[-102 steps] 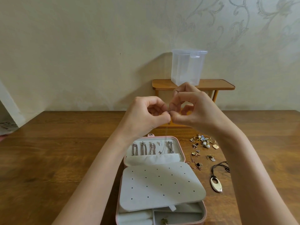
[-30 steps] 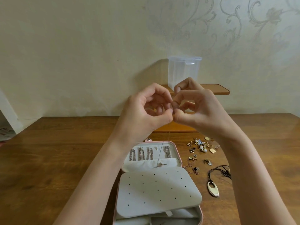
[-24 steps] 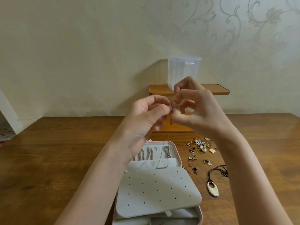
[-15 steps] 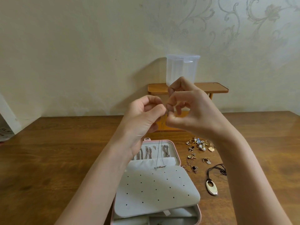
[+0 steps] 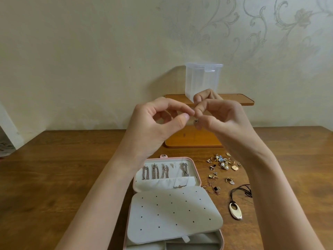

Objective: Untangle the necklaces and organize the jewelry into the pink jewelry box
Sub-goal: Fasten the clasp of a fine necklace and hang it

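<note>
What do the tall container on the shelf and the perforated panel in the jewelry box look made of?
Container: translucent plastic, probably; frosted walls, wall visible through it. Perforated panel: seemingly soft matte grey material, velvet-like or faux suede; no shine, rounded edges.

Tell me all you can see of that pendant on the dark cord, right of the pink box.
The pendant is a smooth, glossy oval, cream to pale gold, with an oval hole near its narrow upper end. A dark brown cord is knotted through it and lies in loose loops behind. It lies flat on the wooden table, with neither hand touching it.
</note>
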{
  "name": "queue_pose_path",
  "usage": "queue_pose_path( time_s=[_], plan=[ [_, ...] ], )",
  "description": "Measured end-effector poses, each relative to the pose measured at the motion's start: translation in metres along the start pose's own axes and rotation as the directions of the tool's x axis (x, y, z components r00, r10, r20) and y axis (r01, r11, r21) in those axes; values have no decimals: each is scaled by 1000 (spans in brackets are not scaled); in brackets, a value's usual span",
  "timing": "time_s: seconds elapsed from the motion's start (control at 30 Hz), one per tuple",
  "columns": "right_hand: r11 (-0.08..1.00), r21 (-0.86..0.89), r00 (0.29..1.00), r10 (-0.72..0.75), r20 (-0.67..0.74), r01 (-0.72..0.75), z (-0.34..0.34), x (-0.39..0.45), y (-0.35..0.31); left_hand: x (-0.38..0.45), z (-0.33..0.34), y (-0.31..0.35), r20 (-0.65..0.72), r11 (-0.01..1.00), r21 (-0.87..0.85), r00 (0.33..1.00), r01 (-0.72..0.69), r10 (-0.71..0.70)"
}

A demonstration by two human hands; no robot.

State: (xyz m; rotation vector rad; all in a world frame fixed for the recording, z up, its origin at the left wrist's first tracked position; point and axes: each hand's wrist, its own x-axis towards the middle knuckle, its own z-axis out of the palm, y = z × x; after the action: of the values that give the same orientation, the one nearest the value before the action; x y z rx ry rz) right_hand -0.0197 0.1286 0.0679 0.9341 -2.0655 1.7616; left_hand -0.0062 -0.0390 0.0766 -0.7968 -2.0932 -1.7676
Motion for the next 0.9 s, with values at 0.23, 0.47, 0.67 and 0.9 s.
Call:
queue_pose_path(
  time_s=[0.23, 0.47, 0.67, 0.9],
  plan=[
    [997, 67, 1000, 25, -2, -25, -2, 0, 2, -1, 4, 2, 29, 897, 361, 964, -256, 264],
    [993, -71, 995, 93, 36, -90, -1, 1, 5, -1, 3, 2, 113, 761, 553, 935, -339, 335],
    [978, -133, 979, 176, 102, -161, -4, 0, 5, -3, 9, -1, 185, 536, 744, 894, -399, 408],
    [976, -112, 972, 201, 118, -188, -6, -1, 6, -1, 11, -7, 191, 454, 766, 835, -456, 516]
  ],
)
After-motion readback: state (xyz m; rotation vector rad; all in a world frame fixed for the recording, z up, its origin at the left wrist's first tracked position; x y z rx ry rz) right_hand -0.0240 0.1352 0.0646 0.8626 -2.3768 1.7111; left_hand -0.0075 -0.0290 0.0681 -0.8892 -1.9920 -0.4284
